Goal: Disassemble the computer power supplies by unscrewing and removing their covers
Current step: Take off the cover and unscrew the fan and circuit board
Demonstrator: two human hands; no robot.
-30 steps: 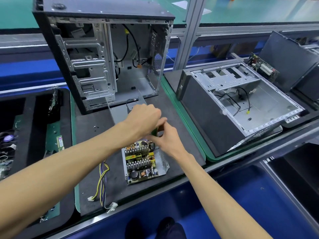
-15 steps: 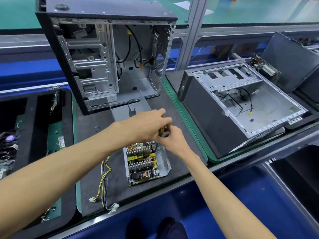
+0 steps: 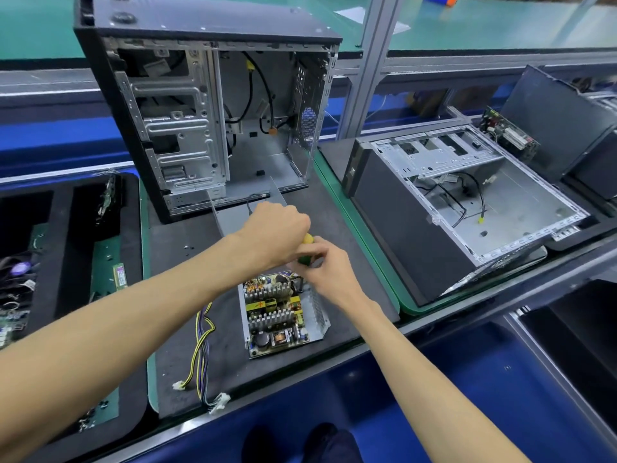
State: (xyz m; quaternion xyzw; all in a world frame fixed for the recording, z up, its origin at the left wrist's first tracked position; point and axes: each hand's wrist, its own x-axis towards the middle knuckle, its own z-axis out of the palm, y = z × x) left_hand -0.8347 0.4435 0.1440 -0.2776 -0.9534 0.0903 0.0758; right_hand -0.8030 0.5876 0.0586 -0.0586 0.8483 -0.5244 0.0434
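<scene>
Yellow-green tool: a screwdriver handle (image 3: 307, 248) is gripped between both hands, just above the far end of the power supply.
Left hand (image 3: 277, 232): its fingers are curled over the top of the handle.
Right hand (image 3: 329, 269): its fingers are pinched round the lower handle; the shaft is hidden.
Power supply (image 3: 280, 315): it is seen uncovered on the dark mat (image 3: 187, 262) of the table, with heatsinks and board exposed.
Cover (image 3: 233, 218): a grey metal panel is seen just behind the hands.
Cables (image 3: 203, 349): a yellow and purple bundle is laid left of the supply.
Cases: an upright case (image 3: 207, 105) is stood behind; a second case (image 3: 460, 208) is laid open at right.
</scene>
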